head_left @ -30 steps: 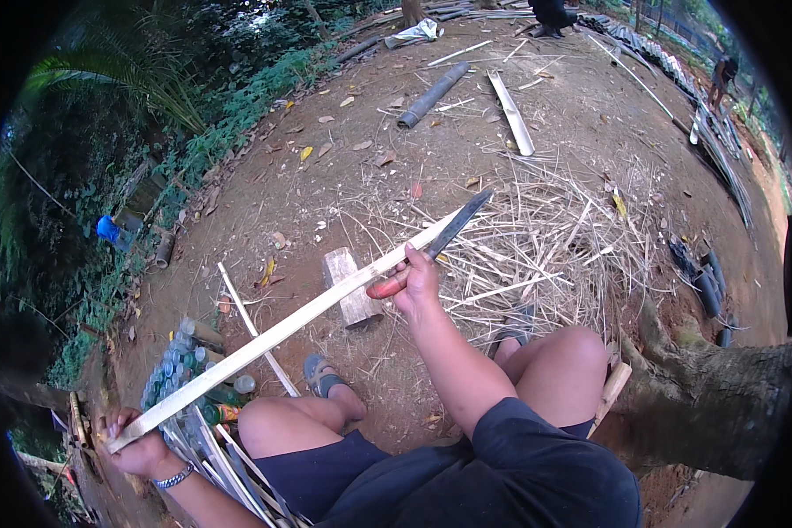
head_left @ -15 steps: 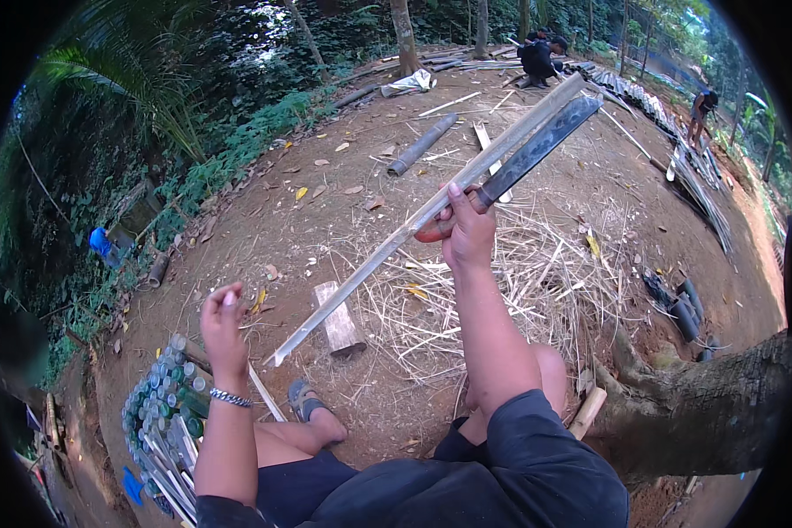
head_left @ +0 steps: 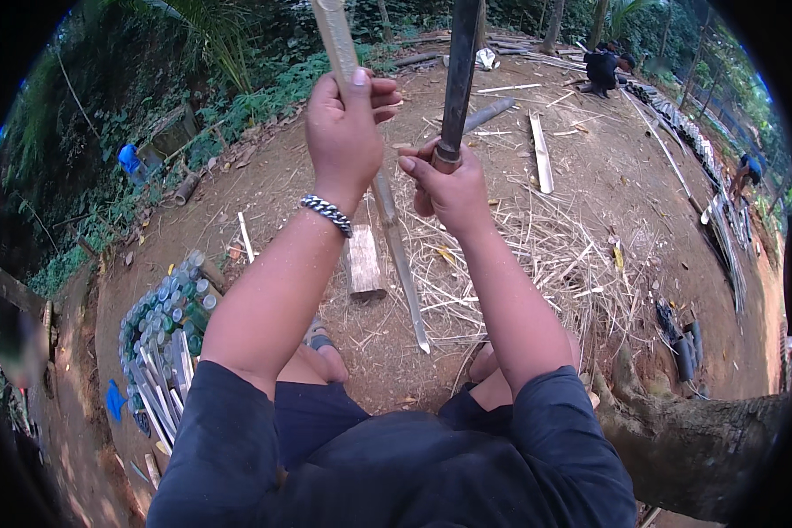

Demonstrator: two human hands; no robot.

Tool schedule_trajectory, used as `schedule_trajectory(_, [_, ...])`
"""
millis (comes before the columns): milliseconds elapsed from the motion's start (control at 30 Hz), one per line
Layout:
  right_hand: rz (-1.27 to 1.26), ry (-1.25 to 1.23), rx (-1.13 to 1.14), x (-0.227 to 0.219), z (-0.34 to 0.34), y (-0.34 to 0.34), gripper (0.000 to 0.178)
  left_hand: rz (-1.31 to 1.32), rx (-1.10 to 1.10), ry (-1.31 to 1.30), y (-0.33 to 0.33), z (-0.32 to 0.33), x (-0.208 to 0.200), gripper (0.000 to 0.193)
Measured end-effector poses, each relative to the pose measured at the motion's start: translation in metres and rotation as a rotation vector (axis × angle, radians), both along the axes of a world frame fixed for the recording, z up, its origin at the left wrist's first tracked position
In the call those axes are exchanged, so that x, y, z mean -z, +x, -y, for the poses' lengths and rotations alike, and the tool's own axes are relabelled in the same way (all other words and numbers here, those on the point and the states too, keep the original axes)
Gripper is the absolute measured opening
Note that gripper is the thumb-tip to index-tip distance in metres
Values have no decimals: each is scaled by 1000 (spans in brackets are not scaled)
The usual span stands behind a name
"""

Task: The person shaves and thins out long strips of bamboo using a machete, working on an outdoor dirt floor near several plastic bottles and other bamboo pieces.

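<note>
Dirt ground [head_left: 607, 172], foliage [head_left: 264, 95] along edge; strip [head_left: 397, 251] and knife [head_left: 459, 79] held apart.

The person's left arm [head_left: 282, 290] and right arm [head_left: 521, 299] both reach forward, slightly converging. The left hand [head_left: 345, 132], held higher, pinches between thumb [head_left: 358, 85] and half-curled fingers [head_left: 384, 99]; the right hand [head_left: 453, 189], near but apart, grips with its thumb uppermost.

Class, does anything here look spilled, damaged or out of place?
Pale slivers lie tangled across the dirt right of the wooden block, like untidy litter. Nothing odd shows on the strip in the left hand or knife in the right hand.
</note>
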State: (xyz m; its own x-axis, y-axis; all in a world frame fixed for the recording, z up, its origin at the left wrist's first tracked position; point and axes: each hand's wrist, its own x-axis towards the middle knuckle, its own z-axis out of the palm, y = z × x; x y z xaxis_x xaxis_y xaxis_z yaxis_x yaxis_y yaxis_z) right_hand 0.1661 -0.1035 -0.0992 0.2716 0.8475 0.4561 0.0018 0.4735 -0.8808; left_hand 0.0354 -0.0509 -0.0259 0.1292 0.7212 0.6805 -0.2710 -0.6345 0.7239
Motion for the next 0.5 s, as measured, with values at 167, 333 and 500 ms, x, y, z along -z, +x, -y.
schedule_trajectory(167, [98, -159, 101, 16, 30, 21, 23, 239, 80, 46, -66, -5, -20, 27])
schedule_trajectory(333, [106, -371, 185, 52, 49, 24, 25, 406, 45, 13, -146, -8, -53, 29])
schedule_trajectory(500, [58, -527, 114, 115, 46, 9, 23, 444, -157, 115, -187, 10, -20, 32])
